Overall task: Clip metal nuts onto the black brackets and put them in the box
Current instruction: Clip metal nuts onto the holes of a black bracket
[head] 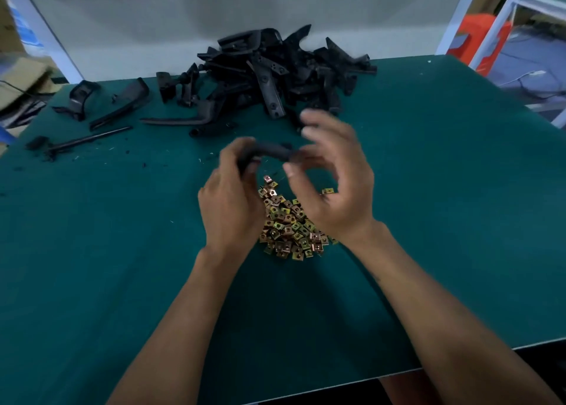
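A black bracket is held above the green table, blurred by motion. My left hand grips its left end with curled fingers. My right hand is at its right end, thumb and fingers curved around it; whether they pinch it is blurred. Below the hands lies a heap of small brass-coloured metal nuts. A large pile of black brackets sits at the back middle of the table.
Several loose black brackets lie at the back left. A cardboard box stands beyond the table's left edge. A white frame and an orange object stand to the right. The table's front edge is near my forearms.
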A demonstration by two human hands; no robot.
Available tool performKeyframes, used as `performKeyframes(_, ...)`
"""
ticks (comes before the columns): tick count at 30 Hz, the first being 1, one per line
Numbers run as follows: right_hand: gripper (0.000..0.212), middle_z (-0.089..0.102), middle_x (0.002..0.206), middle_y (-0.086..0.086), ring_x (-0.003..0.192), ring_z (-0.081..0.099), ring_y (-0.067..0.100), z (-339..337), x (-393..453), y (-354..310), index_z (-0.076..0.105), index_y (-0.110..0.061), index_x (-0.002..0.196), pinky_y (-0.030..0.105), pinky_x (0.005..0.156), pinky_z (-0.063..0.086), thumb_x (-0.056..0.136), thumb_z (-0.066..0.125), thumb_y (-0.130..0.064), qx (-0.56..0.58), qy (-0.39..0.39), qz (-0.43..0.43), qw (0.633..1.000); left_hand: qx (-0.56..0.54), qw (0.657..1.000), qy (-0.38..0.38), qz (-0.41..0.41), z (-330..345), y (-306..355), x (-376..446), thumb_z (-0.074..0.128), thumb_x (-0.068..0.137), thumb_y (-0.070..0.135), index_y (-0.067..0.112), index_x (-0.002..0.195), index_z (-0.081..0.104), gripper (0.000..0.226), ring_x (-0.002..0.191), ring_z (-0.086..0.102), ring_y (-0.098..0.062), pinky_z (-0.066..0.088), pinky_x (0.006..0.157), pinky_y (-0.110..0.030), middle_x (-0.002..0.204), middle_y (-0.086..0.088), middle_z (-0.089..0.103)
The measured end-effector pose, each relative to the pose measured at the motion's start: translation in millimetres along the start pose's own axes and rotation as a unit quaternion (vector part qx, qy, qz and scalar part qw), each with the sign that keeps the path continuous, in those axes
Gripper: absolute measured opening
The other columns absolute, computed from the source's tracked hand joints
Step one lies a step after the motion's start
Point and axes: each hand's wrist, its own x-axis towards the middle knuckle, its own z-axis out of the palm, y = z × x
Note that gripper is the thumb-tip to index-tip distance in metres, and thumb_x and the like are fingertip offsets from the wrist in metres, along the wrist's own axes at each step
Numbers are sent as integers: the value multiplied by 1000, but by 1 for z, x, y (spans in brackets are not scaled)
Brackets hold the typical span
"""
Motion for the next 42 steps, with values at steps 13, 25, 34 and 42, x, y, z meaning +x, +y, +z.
performKeyframes(13,20,62,106,-15,102,61,11,-32,-3,46,78,-30,108,42,86,56,93,70,-20,-211,-363,285,862,-337,854,-63,-391,-19,-21,20,43,100,3,4,103,59,17,83,74,-35,56,66,-37,84,-11,72)
performKeyframes(25,25,57,111,-9,106,55,12,-34,-2,51,74,-30,118,34,93,48,95,71,-22,-173,-413,293,845,-130,935,-197,-264,-18,-29,16,44,107,18,17,108,53,10,49,66,-25,47,39,-30,71,-2,69)
performKeyframes(34,23,56,108,-9,89,51,1,-35,1,51,78,-30,105,9,72,35,92,74,-12,-137,-431,307,838,-111,931,-263,-228,-10,-32,11,62,100,22,19,109,56,11,52,64,-17,48,49,-29,78,-3,66)
performKeyframes(42,13,55,103,-5,99,54,16,-20,-11,52,70,-16,106,44,86,51,103,58,-17,-214,-403,240,857,5,949,-259,-180,-7,-39,6,64,95,38,23,119,54,30,77,60,-12,44,64,-27,89,20,61)
